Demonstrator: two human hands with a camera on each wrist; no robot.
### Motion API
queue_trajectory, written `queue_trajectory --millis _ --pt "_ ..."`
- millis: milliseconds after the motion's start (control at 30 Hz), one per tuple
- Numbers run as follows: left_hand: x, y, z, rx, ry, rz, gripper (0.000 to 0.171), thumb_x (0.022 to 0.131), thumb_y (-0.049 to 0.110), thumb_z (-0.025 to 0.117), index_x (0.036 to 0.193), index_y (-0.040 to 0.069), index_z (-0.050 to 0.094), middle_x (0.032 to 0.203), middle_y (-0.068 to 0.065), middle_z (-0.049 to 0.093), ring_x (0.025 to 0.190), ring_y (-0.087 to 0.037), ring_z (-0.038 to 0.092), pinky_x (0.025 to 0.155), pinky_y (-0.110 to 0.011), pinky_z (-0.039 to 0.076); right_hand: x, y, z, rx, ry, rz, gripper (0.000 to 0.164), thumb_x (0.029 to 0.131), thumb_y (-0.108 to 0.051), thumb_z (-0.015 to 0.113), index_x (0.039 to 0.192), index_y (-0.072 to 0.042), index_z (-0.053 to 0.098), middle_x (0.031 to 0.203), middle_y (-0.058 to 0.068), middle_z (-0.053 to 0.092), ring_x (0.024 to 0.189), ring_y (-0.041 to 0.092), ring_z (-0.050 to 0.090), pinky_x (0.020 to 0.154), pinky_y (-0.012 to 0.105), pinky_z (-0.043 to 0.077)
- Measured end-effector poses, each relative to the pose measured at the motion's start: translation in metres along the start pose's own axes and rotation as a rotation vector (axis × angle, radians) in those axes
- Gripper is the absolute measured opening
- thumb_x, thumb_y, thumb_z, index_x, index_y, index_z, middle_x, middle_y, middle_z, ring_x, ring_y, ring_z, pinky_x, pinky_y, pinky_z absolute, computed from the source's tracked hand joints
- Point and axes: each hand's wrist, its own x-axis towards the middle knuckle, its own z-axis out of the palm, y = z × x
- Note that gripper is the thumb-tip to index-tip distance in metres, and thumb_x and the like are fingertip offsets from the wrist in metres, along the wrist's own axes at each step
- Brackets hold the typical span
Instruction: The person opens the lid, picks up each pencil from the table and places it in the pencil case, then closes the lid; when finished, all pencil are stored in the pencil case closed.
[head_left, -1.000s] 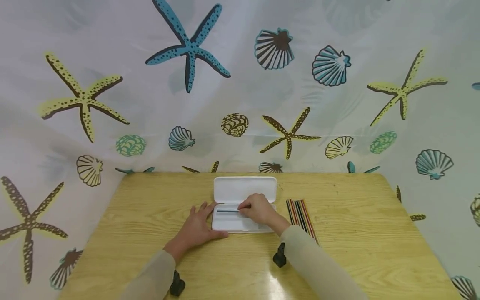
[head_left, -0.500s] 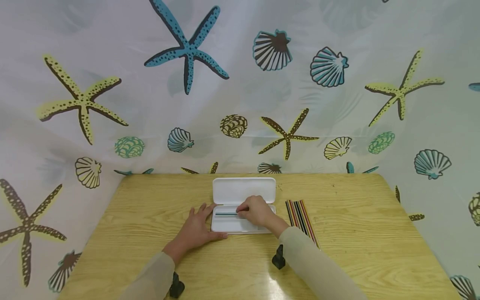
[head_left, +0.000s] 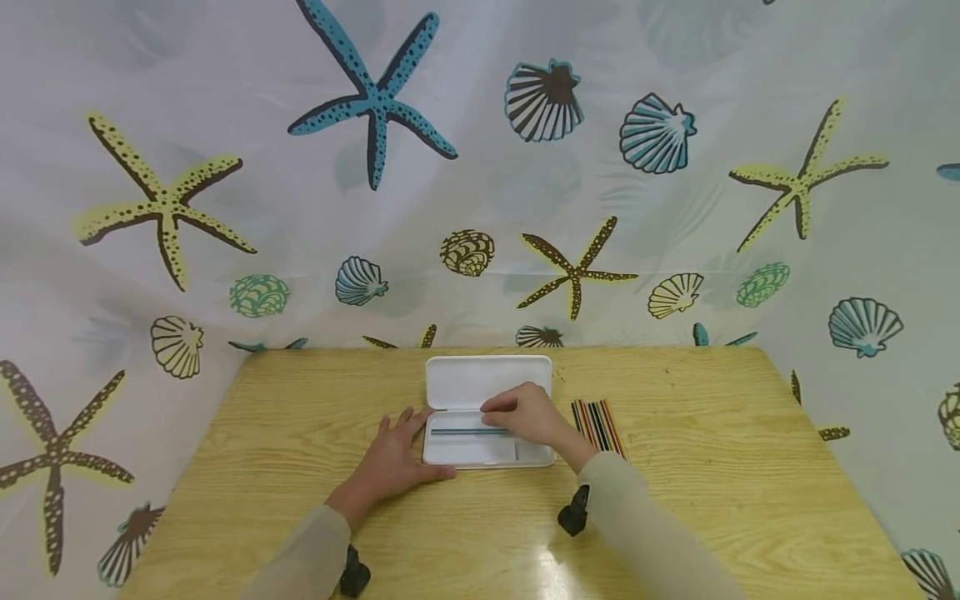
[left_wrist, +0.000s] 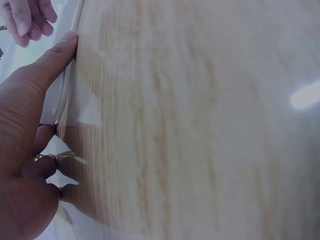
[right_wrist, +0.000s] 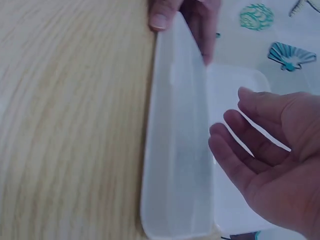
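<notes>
Possibly liable to scatter the pencils (head_left: 599,427) by dragging the right sleeve (head_left: 641,512) low, with right hand (head_left: 527,412) apart, empty, and left hand (head_left: 393,458) clamped on the case (head_left: 465,452).

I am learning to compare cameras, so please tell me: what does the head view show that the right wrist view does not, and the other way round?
Only the head view: coloured pencils on the table, right of the box; at least one bluish pencil inside the box; both sleeves.

Only the right wrist view: the palm side of the right hand, its fingertips apart with nothing between them.

Both: the box with its lid open, the left hand touching its end, the table, and the patterned cloth.
</notes>
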Motion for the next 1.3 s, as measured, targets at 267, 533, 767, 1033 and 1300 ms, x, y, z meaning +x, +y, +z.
queue_trajectory --millis 267,533,767,1033,1300 --pt "0.001 0.0 0.001 -0.011 0.002 -0.013 0.111 0.076 0.067 0.086 0.164 0.016 0.04 0.165 -0.018 0.045 0.157 -0.049 0.029 0.128 -0.073 0.009 -0.019 0.008 -0.035 0.165 -0.015 0.06 0.031 0.1 -0.02 0.074 0.125 -0.001 0.077 0.116 0.014 0.08 0.105 0.024 0.077 0.089 0.035 0.064" --pt "0.0 0.0 0.0 -0.016 -0.001 -0.002 0.11 0.077 0.066 0.086 0.164 0.017 0.04 0.166 -0.019 0.043 0.158 -0.049 0.029 0.128 -0.073 0.009 -0.041 0.025 -0.063 0.238 0.021 0.097 0.035 0.102 -0.015 0.07 0.129 0.007 0.071 0.114 0.021 0.078 0.104 0.044 0.074 0.092 0.055 0.063" --pt "0.001 0.0 0.0 -0.019 -0.002 -0.01 0.111 0.076 0.065 0.087 0.164 0.017 0.04 0.166 -0.02 0.043 0.158 -0.049 0.028 0.128 -0.072 0.009 -0.061 0.043 -0.084 0.256 0.089 0.167 0.039 0.103 -0.016 0.07 0.134 0.009 0.067 0.118 0.023 0.076 0.103 0.042 0.075 0.09 0.052 0.064" --pt "0.001 -0.001 0.0 -0.008 -0.003 -0.008 0.112 0.077 0.067 0.086 0.165 0.016 0.038 0.166 -0.021 0.042 0.158 -0.049 0.028 0.128 -0.073 0.009 -0.081 0.062 -0.101 0.257 0.148 0.219 0.042 0.102 -0.018 0.071 0.134 0.01 0.066 0.119 0.025 0.075 0.1 0.032 0.076 0.089 0.047 0.065" --pt "0.001 0.0 -0.001 -0.01 -0.011 -0.015 0.112 0.077 0.064 0.087 0.165 0.015 0.037 0.166 -0.022 0.041 0.158 -0.049 0.027 0.128 -0.072 0.008 -0.101 0.08 -0.109 0.284 0.178 0.26 0.042 0.102 -0.016 0.071 0.134 0.01 0.066 0.118 0.027 0.075 0.095 0.028 0.077 0.084 0.045 0.066"
